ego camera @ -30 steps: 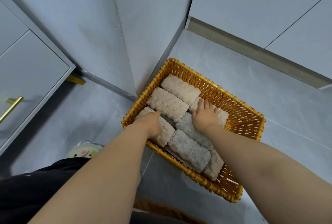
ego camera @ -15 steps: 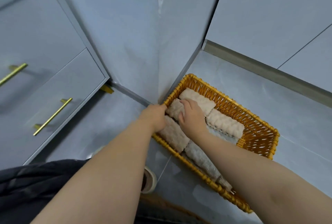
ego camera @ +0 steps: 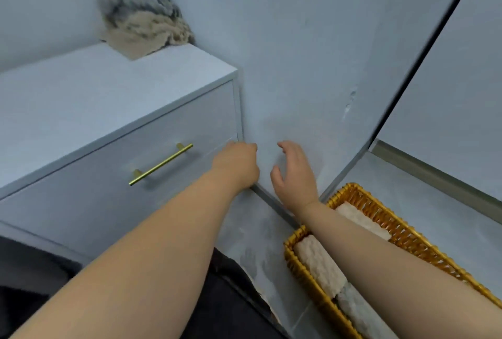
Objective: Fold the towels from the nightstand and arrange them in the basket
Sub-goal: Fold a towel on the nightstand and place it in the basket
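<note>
A heap of unfolded towels (ego camera: pixel 141 23), grey on top and beige below, lies at the back corner of the pale nightstand (ego camera: pixel 89 99). On the floor at the lower right stands the yellow wicker basket (ego camera: pixel 361 197) with folded beige towels (ego camera: pixel 320 265) and a grey one (ego camera: pixel 355 308) inside. My left hand (ego camera: pixel 236 165) is in the air by the nightstand's front corner, its fingers loosely curled, holding nothing. My right hand (ego camera: pixel 296 173) hovers beside it with relaxed fingers, empty, well above the basket. My right forearm hides part of the basket's contents.
The nightstand drawer has a brass bar handle (ego camera: pixel 160 165). Grey walls meet in a corner behind my hands, with a baseboard (ego camera: pixel 434 178) along the right wall. Grey tiled floor (ego camera: pixel 258 235) lies between nightstand and basket. Dark clothing (ego camera: pixel 35 284) fills the lower left.
Both hands left the folded towels in the basket and rose up and left toward the nightstand. The view swung upward, bringing the towel heap into sight.
</note>
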The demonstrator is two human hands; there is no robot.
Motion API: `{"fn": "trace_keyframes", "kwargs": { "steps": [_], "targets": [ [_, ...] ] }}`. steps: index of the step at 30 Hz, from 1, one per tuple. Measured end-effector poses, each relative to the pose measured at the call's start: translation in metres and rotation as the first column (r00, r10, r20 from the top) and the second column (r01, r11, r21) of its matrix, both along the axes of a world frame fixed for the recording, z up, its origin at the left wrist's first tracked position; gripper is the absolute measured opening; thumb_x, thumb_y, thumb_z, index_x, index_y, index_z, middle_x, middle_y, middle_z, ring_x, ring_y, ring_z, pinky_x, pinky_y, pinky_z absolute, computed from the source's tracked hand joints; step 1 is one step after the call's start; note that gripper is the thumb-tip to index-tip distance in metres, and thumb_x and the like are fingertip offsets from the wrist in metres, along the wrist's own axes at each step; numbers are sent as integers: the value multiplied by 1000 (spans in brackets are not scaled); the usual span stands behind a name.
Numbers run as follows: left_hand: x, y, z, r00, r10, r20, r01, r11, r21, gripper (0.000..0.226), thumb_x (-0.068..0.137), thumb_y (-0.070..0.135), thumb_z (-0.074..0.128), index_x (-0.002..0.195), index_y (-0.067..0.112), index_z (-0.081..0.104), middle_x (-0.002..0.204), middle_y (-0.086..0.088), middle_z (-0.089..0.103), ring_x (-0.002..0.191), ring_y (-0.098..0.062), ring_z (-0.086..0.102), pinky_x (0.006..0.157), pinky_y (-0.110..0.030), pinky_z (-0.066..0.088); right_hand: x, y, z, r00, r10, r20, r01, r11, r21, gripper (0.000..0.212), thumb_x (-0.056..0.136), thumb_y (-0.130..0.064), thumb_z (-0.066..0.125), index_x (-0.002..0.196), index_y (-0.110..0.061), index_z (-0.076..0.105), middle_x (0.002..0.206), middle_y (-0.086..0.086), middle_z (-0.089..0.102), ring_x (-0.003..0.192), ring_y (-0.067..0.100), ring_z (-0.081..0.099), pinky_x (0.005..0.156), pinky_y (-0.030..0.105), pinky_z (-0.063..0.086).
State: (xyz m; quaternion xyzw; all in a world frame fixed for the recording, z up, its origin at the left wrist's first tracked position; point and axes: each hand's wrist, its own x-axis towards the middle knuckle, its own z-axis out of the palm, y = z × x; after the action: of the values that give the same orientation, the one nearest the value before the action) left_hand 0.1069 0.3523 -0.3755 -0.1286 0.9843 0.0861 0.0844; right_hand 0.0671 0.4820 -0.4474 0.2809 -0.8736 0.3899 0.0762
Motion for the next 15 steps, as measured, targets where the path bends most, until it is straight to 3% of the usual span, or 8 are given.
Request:
{"fn": "trace_keyframes", "kwargs": {
  "steps": [6, 11, 15],
  "targets": [
    [21, -66, 73, 944, 89, -317, -137, 982, -132, 42, 92, 16, 45, 134, 11, 45, 138, -9, 45, 128, -28, 36, 98, -38, 36, -11, -64, 80, 996, 35, -83, -45, 992, -120, 42, 90, -9, 51, 132, -5, 44, 132, 8, 47, 123, 21, 43, 97, 19, 30],
    [42, -126, 95, 879, 238, -412, -261, 965, 0, 45, 96, 21, 45, 140, 13, 40, 144, -8, 40, 135, -27, 29, 104, -36, 32, -11, -121, 132, 975, 128, -180, -149, 983, -105, 43, 92, -12, 49, 134, -9, 43, 136, 4, 46, 126, 17, 39, 97, 18, 30],
    [46, -177, 80, 815, 464, -346, -392, 882, 259, 51, 98, 34, 41, 145, 17, 34, 155, -5, 27, 146, -27, 9, 117, -38, 11, -15, -169, 156, 975, 160, -157, -172, 983, -67, 45, 94, -18, 47, 138, -11, 39, 140, 1, 43, 129, 15, 35, 95, 19, 27]
  ]
}}
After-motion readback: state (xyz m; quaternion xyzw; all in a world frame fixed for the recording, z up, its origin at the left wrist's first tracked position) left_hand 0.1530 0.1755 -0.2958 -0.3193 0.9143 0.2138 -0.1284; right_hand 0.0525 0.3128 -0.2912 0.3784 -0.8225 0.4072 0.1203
